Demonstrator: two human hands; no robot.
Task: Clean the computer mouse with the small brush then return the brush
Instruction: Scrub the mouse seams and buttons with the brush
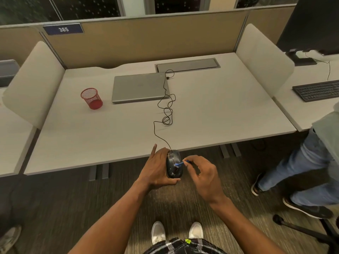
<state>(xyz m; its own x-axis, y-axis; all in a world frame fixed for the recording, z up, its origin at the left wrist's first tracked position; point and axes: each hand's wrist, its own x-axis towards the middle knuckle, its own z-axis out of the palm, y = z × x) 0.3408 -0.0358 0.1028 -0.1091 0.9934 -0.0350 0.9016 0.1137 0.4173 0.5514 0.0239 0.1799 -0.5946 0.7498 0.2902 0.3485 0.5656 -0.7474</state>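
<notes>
- One mouse point(174, 164): gripped in left hand point(157, 166), lifted just off the tabletop point(220, 110) near edge, likely so debris falls clear.
- One brush point(180, 163): blue, pinched by right hand point(203, 176), tip touching the mouse's top.
- One cord point(166, 114): trails to one closed laptop point(140, 87) toward the far edge.
- One red cup point(91, 98): toward the far-left corner, probably the brush's home.
</notes>
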